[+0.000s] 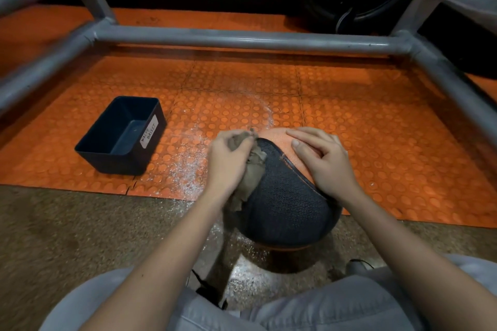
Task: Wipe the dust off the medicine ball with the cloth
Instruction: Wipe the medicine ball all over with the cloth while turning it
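Note:
A medicine ball (287, 196) with dark textured and orange panels sits on the floor between my knees. My left hand (228, 161) grips a bunched brown cloth (251, 177) and holds it against the ball's upper left side. My right hand (322, 158) rests on the ball's upper right, on the orange panel, with its fingers spread and nearly straight. The lower part of the cloth hangs down along the ball's left edge.
A dark bin labelled "waste basket" (121, 134) stands on the orange studded mat (376, 142) to the left. White dust (188, 166) is scattered on the mat and floor around the ball. A grey metal pipe frame (242, 39) crosses ahead and runs down both sides.

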`<state>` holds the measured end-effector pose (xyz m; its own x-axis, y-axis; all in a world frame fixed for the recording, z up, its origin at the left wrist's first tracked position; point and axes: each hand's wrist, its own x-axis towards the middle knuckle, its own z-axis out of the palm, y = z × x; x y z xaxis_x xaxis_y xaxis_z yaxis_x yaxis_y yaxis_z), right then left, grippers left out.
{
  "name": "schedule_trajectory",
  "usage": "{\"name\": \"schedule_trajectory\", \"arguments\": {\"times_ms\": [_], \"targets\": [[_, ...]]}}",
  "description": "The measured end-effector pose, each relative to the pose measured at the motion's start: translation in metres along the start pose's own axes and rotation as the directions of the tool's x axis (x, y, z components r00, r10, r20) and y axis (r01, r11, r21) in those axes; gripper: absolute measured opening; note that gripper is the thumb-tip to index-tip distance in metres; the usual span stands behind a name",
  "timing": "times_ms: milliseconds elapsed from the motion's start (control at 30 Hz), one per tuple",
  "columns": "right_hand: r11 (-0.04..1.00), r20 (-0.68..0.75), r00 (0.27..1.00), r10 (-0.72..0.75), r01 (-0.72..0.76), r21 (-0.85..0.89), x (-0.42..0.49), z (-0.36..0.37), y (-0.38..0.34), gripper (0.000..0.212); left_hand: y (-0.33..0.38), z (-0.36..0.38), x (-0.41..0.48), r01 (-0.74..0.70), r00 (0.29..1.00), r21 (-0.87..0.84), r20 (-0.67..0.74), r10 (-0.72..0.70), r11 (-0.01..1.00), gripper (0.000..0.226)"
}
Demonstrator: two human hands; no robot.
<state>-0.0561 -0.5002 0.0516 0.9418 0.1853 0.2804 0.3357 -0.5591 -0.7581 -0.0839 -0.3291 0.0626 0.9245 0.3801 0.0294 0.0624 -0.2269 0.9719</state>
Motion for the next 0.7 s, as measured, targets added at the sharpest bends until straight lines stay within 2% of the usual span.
{"name": "schedule_trajectory", "arguments": {"times_ms": [33,100,167,233,267,333,400,433,500,533,600,667,700], "targets": [[1.000,0.002,1.000,0.002,-0.002,0.003,0.001,0.000,0.001,0.018,0.005,0.004,-0.008,-0.140,0.990,0.091,0.023,0.139,0.986,0.008],[1.000,0.007,1.000,0.003,-0.003,0.005,0.003,0.000,0.001,0.022,0.010,0.011,-0.025,-0.368,0.930,0.249,0.121,0.348,0.896,0.007],[1.000,0.013,1.000,0.005,-0.005,0.010,0.004,0.000,0.001,0.020,0.011,0.014,-0.030,-0.452,0.892,0.286,0.167,0.420,0.845,0.009],[1.000,0.015,1.000,0.012,-0.012,0.012,0.003,0.000,0.000,0.016,0.007,0.007,-0.017,-0.363,0.932,0.231,0.106,0.348,0.903,0.010],[1.000,0.012,1.000,0.011,-0.011,0.009,0.003,0.000,-0.001,0.016,0.004,0.002,-0.009,-0.262,0.965,0.172,0.071,0.253,0.950,0.011],[1.000,0.008,1.000,-0.001,0.001,-0.003,0.001,0.001,-0.003,0.017,-0.004,-0.010,0.007,0.027,0.999,0.005,0.032,-0.027,1.000,0.009],[1.000,0.017,1.000,0.002,-0.002,-0.006,0.000,0.001,-0.004,0.017,-0.014,-0.017,0.013,0.252,0.968,-0.119,0.021,-0.251,0.960,0.008],[1.000,0.019,1.000,0.003,-0.003,-0.005,0.000,0.002,-0.005,0.016,-0.018,-0.019,0.014,0.308,0.951,-0.139,0.010,-0.310,0.941,0.011],[1.000,0.016,1.000,0.004,-0.004,-0.003,0.000,0.002,-0.005,0.018,-0.018,-0.017,0.015,0.317,0.947,-0.152,-0.002,-0.321,0.936,0.009],[1.000,0.011,1.000,0.006,-0.006,0.000,0.000,0.001,-0.004,0.019,-0.013,-0.015,0.013,0.275,0.961,-0.147,0.005,-0.277,0.950,0.008],[1.000,0.007,1.000,0.013,-0.013,0.002,0.003,0.000,-0.002,0.019,0.002,-0.006,0.005,0.070,0.997,-0.077,0.031,-0.068,0.995,0.013],[1.000,0.014,1.000,0.014,-0.014,-0.003,0.005,0.000,0.000,0.018,0.014,0.005,-0.005,-0.194,0.978,0.132,0.103,0.181,0.972,0.014],[1.000,0.017,1.000,0.010,-0.010,-0.004,0.006,0.000,0.001,0.018,0.016,0.010,-0.010,-0.270,0.959,0.196,0.139,0.246,0.942,0.009]]}}
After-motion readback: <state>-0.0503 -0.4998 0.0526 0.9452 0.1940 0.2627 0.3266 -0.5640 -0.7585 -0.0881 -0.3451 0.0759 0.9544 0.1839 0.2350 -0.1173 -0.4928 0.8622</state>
